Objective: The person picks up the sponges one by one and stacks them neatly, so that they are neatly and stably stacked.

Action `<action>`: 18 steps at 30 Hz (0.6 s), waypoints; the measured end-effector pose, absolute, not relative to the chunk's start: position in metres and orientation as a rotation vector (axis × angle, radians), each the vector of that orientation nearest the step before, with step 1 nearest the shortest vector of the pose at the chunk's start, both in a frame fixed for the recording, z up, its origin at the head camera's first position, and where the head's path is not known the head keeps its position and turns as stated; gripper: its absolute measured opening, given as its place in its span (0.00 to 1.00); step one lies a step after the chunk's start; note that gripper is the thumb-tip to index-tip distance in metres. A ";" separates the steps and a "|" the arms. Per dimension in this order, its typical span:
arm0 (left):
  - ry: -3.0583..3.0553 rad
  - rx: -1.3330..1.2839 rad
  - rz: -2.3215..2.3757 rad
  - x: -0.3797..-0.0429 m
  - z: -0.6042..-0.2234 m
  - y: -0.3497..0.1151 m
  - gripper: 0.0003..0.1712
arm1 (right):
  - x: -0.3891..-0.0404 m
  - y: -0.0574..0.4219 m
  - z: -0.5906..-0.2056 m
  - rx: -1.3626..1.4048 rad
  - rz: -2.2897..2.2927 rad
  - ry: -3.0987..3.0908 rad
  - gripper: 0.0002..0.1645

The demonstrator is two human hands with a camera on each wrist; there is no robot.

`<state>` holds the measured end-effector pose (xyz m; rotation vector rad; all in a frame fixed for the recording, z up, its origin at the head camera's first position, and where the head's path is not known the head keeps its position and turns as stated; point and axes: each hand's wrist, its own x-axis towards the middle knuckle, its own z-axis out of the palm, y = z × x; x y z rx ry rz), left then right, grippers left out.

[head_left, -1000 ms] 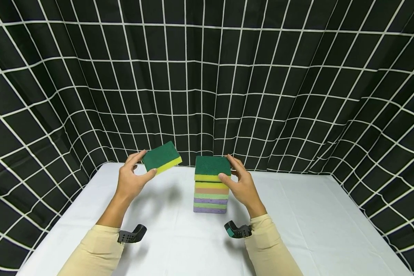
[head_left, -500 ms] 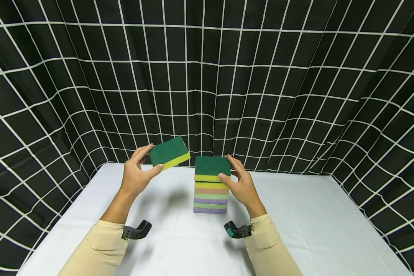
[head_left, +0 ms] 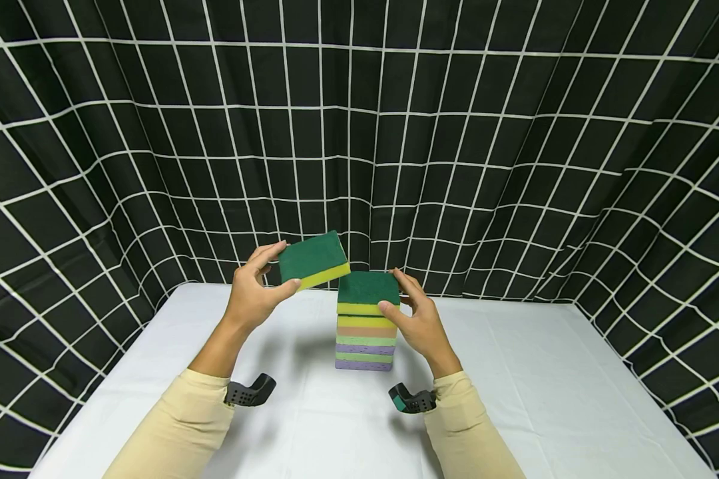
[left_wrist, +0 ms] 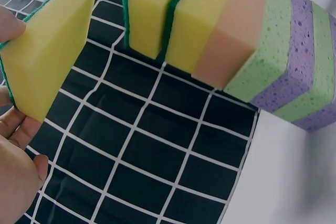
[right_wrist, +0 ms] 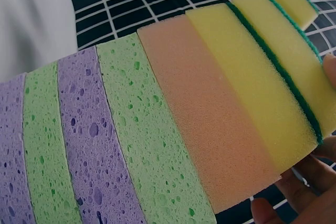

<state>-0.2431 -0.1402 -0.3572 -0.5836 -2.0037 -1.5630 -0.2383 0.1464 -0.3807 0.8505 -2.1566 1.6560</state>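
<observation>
My left hand (head_left: pixel 254 293) holds a green and yellow scrub sponge (head_left: pixel 314 258) between thumb and fingers, tilted, with its green scouring side up. It hangs in the air just left of and above a stack of sponges (head_left: pixel 366 340). From the bottom, the stack runs in purple and green layers, then peach, then yellow ones with green scouring tops. My right hand (head_left: pixel 419 322) grips the topmost sponge (head_left: pixel 368 288) of the stack at its right end. In the left wrist view a gap separates the held sponge (left_wrist: pixel 52 51) from the stack (left_wrist: pixel 226 30).
A white cloth (head_left: pixel 545 386) covers the table under the stack. Behind and on both sides hangs a black curtain (head_left: pixel 359 133) with a white grid. A dark wrist strap with a camera mount (head_left: pixel 250 390) sits on the left forearm, and another mount (head_left: pixel 412 399) on the right.
My left hand has carried its sponge to the right and slightly up, so it is now close to the stack's upper left edge. The right hand and the stack have stayed put.
</observation>
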 end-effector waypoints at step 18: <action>-2.040 -0.727 -1.585 -0.253 -0.344 -0.114 0.37 | -0.238 0.147 -0.381 0.845 1.648 -2.151 0.38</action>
